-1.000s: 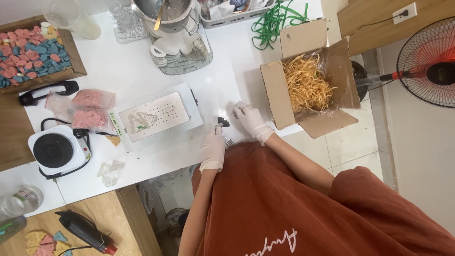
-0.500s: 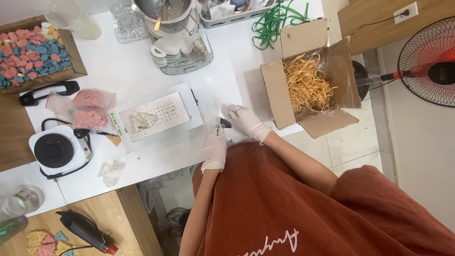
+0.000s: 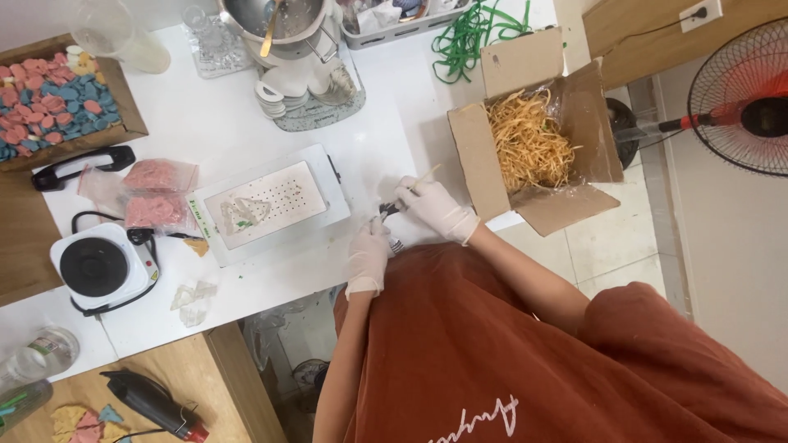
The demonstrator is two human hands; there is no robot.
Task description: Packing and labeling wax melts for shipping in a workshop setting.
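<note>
Overhead view of a person in a rust-coloured shirt working at a white table [image 3: 246, 107]. Both hands wear pale gloves and meet at the table's near edge. The left hand [image 3: 369, 250] is curled shut around a small dark tool [image 3: 387, 212], of which only the tip shows between the 2 hands; its kind cannot be told. The right hand [image 3: 431, 205] is closed, pinching a thin pale strand [image 3: 427, 174] that sticks up from its fingers. Just to the right of the hands stands an open cardboard box [image 3: 468, 156] filled with yellow-orange shredded strands [image 3: 529, 143]. To the left of the hands lies a flat white device with a perforated plate [image 3: 267, 201], and beyond it 2 clear bags of pink pieces [image 3: 156, 193] and a small white hotplate [image 3: 103, 267]. A wooden tray of pink and blue pieces [image 3: 57, 98] occupies the far left corner. A metal pot [image 3: 283, 25] stands at the table's far edge.
</note>
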